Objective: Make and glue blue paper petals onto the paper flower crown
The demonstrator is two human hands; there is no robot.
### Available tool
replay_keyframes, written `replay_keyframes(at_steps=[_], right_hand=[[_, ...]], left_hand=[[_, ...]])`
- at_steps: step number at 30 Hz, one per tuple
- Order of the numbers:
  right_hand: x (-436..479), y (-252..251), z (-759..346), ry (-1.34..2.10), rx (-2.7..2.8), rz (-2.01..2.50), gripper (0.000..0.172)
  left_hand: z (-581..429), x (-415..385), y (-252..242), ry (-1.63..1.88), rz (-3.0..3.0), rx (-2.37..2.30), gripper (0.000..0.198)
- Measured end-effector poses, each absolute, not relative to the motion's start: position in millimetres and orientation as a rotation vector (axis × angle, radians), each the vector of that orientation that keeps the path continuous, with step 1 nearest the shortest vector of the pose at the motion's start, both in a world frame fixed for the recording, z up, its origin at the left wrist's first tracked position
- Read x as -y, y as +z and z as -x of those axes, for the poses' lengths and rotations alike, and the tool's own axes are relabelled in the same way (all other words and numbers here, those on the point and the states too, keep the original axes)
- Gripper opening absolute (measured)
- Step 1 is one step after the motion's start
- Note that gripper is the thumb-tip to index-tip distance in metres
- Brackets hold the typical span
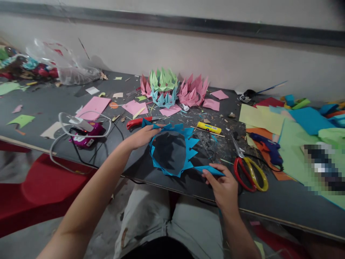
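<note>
A blue folded-paper crown (pixel 191 144) forms a ring with pointed tips near the table's front edge. At its far left rim is my left hand (pixel 142 136), with its fingers over the paper and the thumb hidden. Low on the right, my right hand (pixel 222 183) pinches a folded blue paper piece (pixel 201 168) between thumb and fingers. One end of this piece meets the crown's right side; whether they are joined I cannot tell. Just behind my left hand lies a red-handled cutter (pixel 138 122). Scissors (pixel 249 172) with red and yellow handles rest right of my right hand.
Green, pink and light blue paper crowns (pixel 163 81) stand by the wall. A yellow glue stick (pixel 208 127) lies behind the blue crown. Rightward are a blue glue gun (pixel 266 147) and coloured paper sheets (pixel 299 154). A purple power adapter (pixel 87 135) with cables sits left.
</note>
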State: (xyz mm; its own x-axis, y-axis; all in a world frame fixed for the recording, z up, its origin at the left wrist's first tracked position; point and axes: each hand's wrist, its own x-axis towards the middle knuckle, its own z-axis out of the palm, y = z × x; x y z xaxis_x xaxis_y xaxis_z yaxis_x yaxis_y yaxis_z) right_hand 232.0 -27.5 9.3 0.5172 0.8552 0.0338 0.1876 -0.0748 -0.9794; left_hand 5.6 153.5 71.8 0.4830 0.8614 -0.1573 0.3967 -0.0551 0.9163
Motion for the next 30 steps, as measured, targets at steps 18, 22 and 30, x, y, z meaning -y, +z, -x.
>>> replay_keyframes(at_steps=[18, 22, 30], right_hand=[[15, 21, -268, 0.226, 1.751, 1.773, 0.033], [21, 28, -318, 0.021, 1.499, 2.01, 0.037], [-8, 39, -431, -0.093, 1.109, 2.71, 0.046]], left_hand=[[-24, -94, 101, 1.601, -1.885, -1.136, 0.014], [-29, -89, 102, 1.661, -2.027, -1.173, 0.02], [-24, -84, 97, 1.439, -2.09, -1.124, 0.051]])
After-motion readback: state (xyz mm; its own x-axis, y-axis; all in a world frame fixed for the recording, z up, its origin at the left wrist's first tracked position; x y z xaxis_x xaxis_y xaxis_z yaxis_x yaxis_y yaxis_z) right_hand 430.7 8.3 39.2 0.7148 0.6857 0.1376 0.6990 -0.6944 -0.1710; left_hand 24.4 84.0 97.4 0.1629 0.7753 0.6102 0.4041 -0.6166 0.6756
